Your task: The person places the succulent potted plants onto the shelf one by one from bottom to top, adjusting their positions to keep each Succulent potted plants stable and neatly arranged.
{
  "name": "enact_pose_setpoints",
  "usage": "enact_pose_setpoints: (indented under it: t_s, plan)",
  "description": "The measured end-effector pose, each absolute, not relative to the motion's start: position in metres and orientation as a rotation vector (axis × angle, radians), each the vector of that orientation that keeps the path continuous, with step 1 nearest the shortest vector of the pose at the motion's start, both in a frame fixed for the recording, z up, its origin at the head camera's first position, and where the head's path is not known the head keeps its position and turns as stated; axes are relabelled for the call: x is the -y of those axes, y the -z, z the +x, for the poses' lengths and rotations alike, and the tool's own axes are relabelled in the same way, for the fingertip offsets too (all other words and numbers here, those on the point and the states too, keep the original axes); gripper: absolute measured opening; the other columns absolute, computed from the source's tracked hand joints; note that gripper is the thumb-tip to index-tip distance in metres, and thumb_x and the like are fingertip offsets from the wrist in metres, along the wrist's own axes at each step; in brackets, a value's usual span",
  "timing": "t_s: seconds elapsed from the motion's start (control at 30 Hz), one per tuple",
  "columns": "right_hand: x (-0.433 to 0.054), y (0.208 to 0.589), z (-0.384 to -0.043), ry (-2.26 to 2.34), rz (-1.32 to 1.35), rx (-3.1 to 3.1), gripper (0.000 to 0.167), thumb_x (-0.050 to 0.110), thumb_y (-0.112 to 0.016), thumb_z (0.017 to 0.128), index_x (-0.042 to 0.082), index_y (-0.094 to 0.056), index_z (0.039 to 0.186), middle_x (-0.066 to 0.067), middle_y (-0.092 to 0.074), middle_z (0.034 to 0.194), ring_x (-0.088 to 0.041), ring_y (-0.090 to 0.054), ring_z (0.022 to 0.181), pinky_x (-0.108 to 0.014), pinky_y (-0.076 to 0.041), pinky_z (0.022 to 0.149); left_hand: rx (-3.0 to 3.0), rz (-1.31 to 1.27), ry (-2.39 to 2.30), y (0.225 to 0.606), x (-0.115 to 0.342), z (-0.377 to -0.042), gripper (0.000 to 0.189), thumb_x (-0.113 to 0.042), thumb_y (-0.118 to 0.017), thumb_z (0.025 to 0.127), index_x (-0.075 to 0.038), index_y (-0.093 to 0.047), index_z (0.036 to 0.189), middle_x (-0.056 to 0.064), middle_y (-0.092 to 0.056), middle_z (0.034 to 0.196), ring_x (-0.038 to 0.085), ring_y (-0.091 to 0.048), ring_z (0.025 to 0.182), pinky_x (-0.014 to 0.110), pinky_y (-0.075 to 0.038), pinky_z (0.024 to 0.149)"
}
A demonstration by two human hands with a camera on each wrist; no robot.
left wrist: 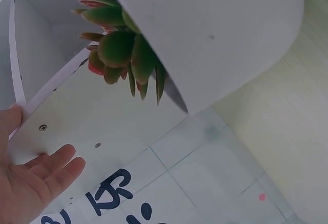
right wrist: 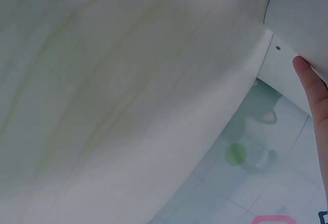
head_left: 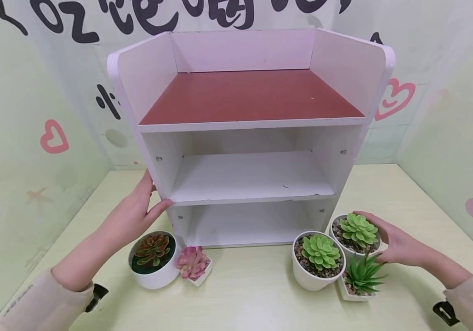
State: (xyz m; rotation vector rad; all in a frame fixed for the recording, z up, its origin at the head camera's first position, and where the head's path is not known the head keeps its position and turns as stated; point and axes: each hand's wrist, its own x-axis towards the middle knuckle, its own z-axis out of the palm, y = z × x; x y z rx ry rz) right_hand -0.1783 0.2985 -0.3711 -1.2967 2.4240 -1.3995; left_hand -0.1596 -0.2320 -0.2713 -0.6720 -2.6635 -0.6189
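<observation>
A white shelf unit [head_left: 244, 199] with a red top board stands in the middle. My left hand [head_left: 130, 214] rests against its left side panel, thumb on the front edge and fingers along the outer face, as the left wrist view shows too. Below that hand are a reddish-green succulent in a round white pot [head_left: 155, 278] and a pink succulent [head_left: 192, 263] in a small white pot. My right hand [head_left: 399, 241] holds a green potted succulent [head_left: 359, 230] by its round white pot, fingers behind and thumb in front. In the right wrist view one finger [right wrist: 312, 85] lies on the white pot.
Left of the held pot stands another green succulent in a white pot [head_left: 315, 278]. A spiky green plant [head_left: 362, 276] in a low white pot sits just in front. Everything stands on a pale wood-look table [head_left: 244, 303], with printed walls [head_left: 33, 138] around it.
</observation>
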Motion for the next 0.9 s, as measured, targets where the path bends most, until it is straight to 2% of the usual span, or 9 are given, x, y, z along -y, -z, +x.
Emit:
enact_pose_setpoints:
  t_s: [0.4,0.57,0.63,0.7,0.77,0.9]
  plan:
    - [-0.303,0.368,-0.172,1.333,-1.176,-2.454,0.109,-0.010,-0.070,0.060,-0.002,-0.002,0.145,0.029,-0.014,0.142,0.018,-0.015,0.125,-0.003,-0.023,0.094,2.654,-0.679,0.615,0.272,0.232,-0.160,0.087,-0.020,-0.062,0.087,-0.015,0.002,0.147,0.019,-0.029,0.141,0.037,-0.050,0.111,0.055,-0.044,0.088]
    - [-0.308,0.361,-0.172,1.252,-1.313,-2.453,0.108,-0.005,-0.073,0.066,-0.005,0.003,0.144,0.015,-0.012,0.150,0.012,-0.013,0.131,-0.005,-0.023,0.097,2.656,-0.674,0.600,0.272,0.232,-0.160,0.088,-0.022,-0.061,0.087,-0.015,0.002,0.147,0.020,-0.029,0.142,0.037,-0.050,0.112,0.055,-0.044,0.088]
    - [-0.312,0.356,-0.172,1.222,-1.322,-2.463,0.107,-0.005,-0.073,0.068,-0.006,0.002,0.143,0.011,-0.013,0.151,0.009,-0.018,0.131,-0.008,-0.029,0.095,2.656,-0.673,0.593,0.272,0.232,-0.159,0.089,-0.021,-0.062,0.087,-0.014,0.003,0.147,0.020,-0.028,0.142,0.038,-0.049,0.112,0.055,-0.044,0.088]
    - [-0.317,0.353,-0.172,1.164,-1.267,-2.524,0.100,-0.003,-0.073,0.070,-0.007,-0.005,0.143,0.012,-0.018,0.149,0.010,-0.027,0.125,-0.010,-0.036,0.092,2.659,-0.671,0.590,0.272,0.232,-0.159,0.089,-0.021,-0.062,0.087,-0.014,0.004,0.147,0.020,-0.028,0.142,0.039,-0.049,0.113,0.055,-0.044,0.087]
    - [-0.325,0.353,-0.171,1.077,-1.172,-2.562,0.086,-0.002,-0.070,0.073,-0.010,-0.016,0.139,0.001,-0.031,0.143,0.013,-0.036,0.116,-0.014,-0.043,0.085,2.661,-0.668,0.595,0.272,0.232,-0.159,0.089,-0.021,-0.062,0.087,-0.015,0.003,0.147,0.020,-0.028,0.142,0.038,-0.049,0.113,0.055,-0.044,0.087]
    - [-0.337,0.360,-0.168,0.862,-1.075,-2.555,0.047,0.003,-0.067,0.078,-0.007,-0.044,0.118,-0.008,-0.055,0.113,0.009,-0.048,0.099,-0.023,-0.049,0.072,2.665,-0.660,0.596,0.272,0.232,-0.159,0.088,-0.021,-0.062,0.087,-0.015,0.002,0.147,0.019,-0.029,0.142,0.038,-0.049,0.114,0.055,-0.044,0.088]
